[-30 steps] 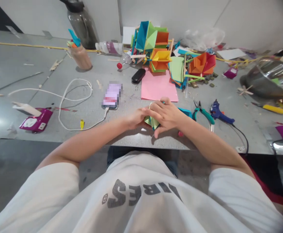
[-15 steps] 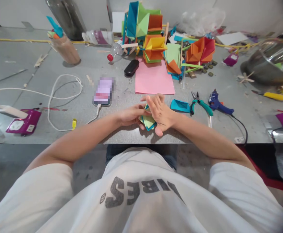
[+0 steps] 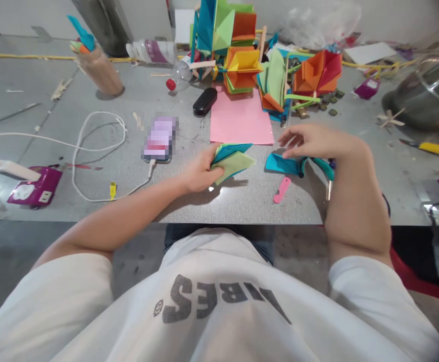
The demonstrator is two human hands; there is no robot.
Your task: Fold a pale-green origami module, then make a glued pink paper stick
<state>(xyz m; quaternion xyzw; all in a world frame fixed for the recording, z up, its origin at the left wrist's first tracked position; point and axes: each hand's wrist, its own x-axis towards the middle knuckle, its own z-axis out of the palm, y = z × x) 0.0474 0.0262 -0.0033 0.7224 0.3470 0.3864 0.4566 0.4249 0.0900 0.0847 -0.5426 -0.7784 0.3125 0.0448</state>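
Near the table's front edge, my left hand (image 3: 202, 173) is closed around folded green and blue papers (image 3: 236, 163), their free corners pointing right. To the right, my right hand (image 3: 304, 141) is held above the table with its fingers apart and nothing in them. Below its fingertips lies a folded blue paper piece (image 3: 281, 164); whether they touch cannot be made out. Teal-handled pliers (image 3: 320, 168) sit beside that piece, partly covered by my right forearm. A small flat pink piece (image 3: 281, 190) with rounded ends lies just in front of the blue paper.
Pink paper (image 3: 240, 123) lies behind my hands, with a black case (image 3: 204, 101) at its left. Colourful folded-paper structures (image 3: 242, 65) stand at the back. A phone (image 3: 159, 138) with a white cable is on the left, a metal bowl (image 3: 423, 95) on the right.
My right hand has let go of the folded papers and moved right, over the blue piece. My left hand keeps them, now more spread. The pink piece has come into view.
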